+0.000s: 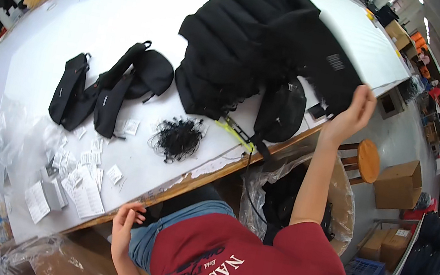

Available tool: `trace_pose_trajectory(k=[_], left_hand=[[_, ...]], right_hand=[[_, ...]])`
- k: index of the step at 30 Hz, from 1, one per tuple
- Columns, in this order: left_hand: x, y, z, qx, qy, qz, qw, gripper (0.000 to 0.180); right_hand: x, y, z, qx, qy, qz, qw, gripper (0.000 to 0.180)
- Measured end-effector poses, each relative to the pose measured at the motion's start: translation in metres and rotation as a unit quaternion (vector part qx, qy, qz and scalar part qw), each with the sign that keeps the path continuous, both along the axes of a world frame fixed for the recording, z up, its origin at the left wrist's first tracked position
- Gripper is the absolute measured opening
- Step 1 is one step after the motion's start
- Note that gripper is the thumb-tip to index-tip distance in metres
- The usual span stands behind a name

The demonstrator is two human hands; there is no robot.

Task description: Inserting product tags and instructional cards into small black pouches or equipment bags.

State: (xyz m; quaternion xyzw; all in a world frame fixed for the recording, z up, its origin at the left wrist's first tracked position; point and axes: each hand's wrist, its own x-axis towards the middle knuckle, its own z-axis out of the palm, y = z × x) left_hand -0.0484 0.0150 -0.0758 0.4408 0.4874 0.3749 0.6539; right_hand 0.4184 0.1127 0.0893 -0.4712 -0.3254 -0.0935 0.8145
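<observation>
In the head view, the right hand (pixel 351 115) at right of centre pinches the edge of the black padded jacket (pixel 248 42) spread on the white surface (pixel 107 11). The left hand (pixel 125 227), lower centre, hangs open and empty. 3 black pouches (pixel 110 91) lie at left. Judging by this, the jacket is being handled; a firmer 2-handed hold seems needed.

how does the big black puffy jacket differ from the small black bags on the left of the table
The puffy jacket is far larger and quilted; the small bags are slim and smooth. The jacket lies at the table's right end with the right hand gripping its edge; the bags lie in a loose cluster that neither hand touches. Both are black and rest on the white table.
</observation>
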Motion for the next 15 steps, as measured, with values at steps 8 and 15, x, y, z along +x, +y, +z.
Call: trace_pose_trajectory(k=[8,15], left_hand=[[0.022,0.006,-0.003,-0.03,0.023,-0.057,0.998,0.025],[0.034,0.007,0.001,-0.051,0.048,-0.097,0.993,0.022]], right_hand=[[0.145,0.133,-0.001,-0.007,-0.119,-0.224,0.967,0.026],[0.158,0.207,-0.051,-0.281,-0.467,0.094,0.833,0.042]])
